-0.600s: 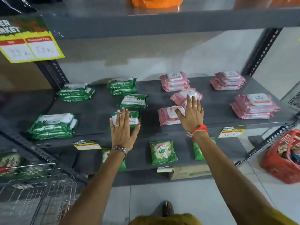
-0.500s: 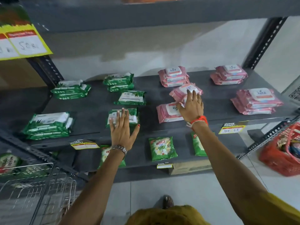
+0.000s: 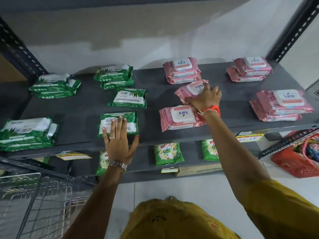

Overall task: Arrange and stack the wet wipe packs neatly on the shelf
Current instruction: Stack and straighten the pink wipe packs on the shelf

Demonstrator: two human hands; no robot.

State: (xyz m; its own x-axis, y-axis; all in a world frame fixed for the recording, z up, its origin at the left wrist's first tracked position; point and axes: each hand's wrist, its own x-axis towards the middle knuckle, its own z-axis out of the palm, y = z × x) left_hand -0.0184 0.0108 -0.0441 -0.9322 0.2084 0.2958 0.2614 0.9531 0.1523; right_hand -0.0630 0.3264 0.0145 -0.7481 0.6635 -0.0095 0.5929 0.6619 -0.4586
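Green wipe packs lie on the left half of the grey shelf (image 3: 82,121) and pink ones on the right half. My left hand (image 3: 119,140) rests flat, fingers spread, on a single green pack (image 3: 119,124) near the front edge. My right hand (image 3: 206,98) grips a tilted pink pack (image 3: 190,90) in the middle of the shelf. Just in front of it lies another single pink pack (image 3: 179,118). Pink stacks stand at the back (image 3: 182,70), back right (image 3: 250,69) and right (image 3: 281,105). Green stacks sit at front left (image 3: 27,132), back left (image 3: 55,86) and back middle (image 3: 114,76); one loose green pack (image 3: 129,98) lies between.
A lower shelf holds green detergent pouches (image 3: 168,153). Price tags (image 3: 249,136) hang on the shelf's front edge. A wire basket (image 3: 34,204) stands at lower left, a red basket (image 3: 296,157) at lower right. Perforated uprights (image 3: 293,30) frame the shelf.
My right hand moved off the front pink pack to the tilted one behind it and closed on it. The camera came closer to the shelf. My left hand stayed on the green pack.
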